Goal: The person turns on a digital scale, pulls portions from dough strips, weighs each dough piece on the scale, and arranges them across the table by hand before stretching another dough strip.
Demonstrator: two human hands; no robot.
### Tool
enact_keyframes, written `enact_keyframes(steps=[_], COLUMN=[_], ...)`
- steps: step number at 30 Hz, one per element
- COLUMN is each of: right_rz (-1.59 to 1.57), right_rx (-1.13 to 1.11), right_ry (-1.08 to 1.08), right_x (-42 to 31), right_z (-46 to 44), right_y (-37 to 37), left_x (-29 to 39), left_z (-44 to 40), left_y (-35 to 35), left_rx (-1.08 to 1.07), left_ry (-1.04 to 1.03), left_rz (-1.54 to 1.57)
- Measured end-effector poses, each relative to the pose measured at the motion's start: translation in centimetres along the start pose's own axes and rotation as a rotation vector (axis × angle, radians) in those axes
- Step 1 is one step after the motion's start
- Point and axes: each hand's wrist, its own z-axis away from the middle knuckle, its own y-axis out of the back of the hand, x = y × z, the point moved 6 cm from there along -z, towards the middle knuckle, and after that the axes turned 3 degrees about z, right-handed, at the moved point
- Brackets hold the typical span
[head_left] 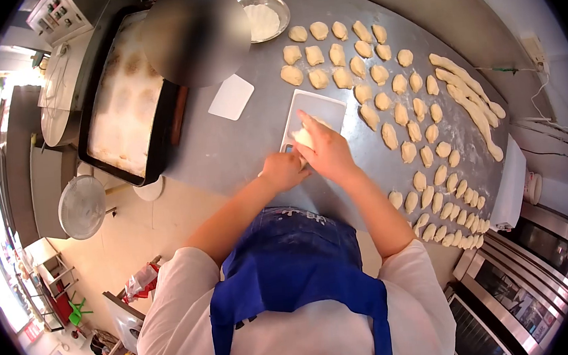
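Observation:
A white rectangular platform [329,104], which looks like a small kitchen scale, lies on the metal table in front of me. My right hand [328,150] is over its near part, index finger stretched forward, with a pale piece of dough [303,138] under the fingers and thumb. Close by on the left, my left hand [283,171] is closed at the platform's near edge. Its fingertips meet the right hand, and what they hold is hidden. Rows of small dough pieces [383,101] sit to the right, beside several long dough strips [467,89].
A flat white scraper [231,97] lies left of the platform. Behind it stands a metal bowl of flour [265,19]. A large black-rimmed tray [125,103] with a whitish surface is at the table's left end. A round blurred patch covers part of the far left.

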Motion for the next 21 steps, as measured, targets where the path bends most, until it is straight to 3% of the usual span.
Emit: enact_keyframes(steps=[2, 5, 6, 9, 14, 17, 19, 21], right_rz=[-0.168, 0.166, 0.272, 0.601, 0.352, 0.275, 0.338, 0.359], right_rx=[0.151, 0.286, 0.1, 0.234, 0.208, 0.332, 0.559, 0.559], right_ry=[0.112, 0.031, -0.1, 0.199, 0.166, 0.108, 0.034, -0.115], right_x=[-1.6, 0.3, 3.3, 6.1, 7.4, 10.1, 10.3, 13.3], right_z=[-0.9, -4.2, -5.0, -2.6, 0.6, 2.4, 4.0, 5.1], right_y=[0.6, 2.0, 0.6, -1.9, -3.3, -2.3, 1.3, 2.7], left_x=[-0.1, 1.2, 1.4, 0.6, -2.4, -3.2, -3.5, -3.5], left_z=[-0.2, 1.6, 1.9, 2.9, 4.9, 5.4, 5.4, 5.3], left_y=[-2.0, -2.8, -2.9, -3.3, -3.0, -2.7, -3.4, -3.9], left_rx=[-0.015, 0.036, 0.087, 0.282, 0.419, 0.492, 0.501, 0.486], left_ry=[-0.057, -0.149, -0.193, -0.274, -0.253, -0.28, -0.245, -0.228], left_rz=[-0.022, -0.057, -0.008, 0.082, 0.039, 0.031, 0.036, 0.012])
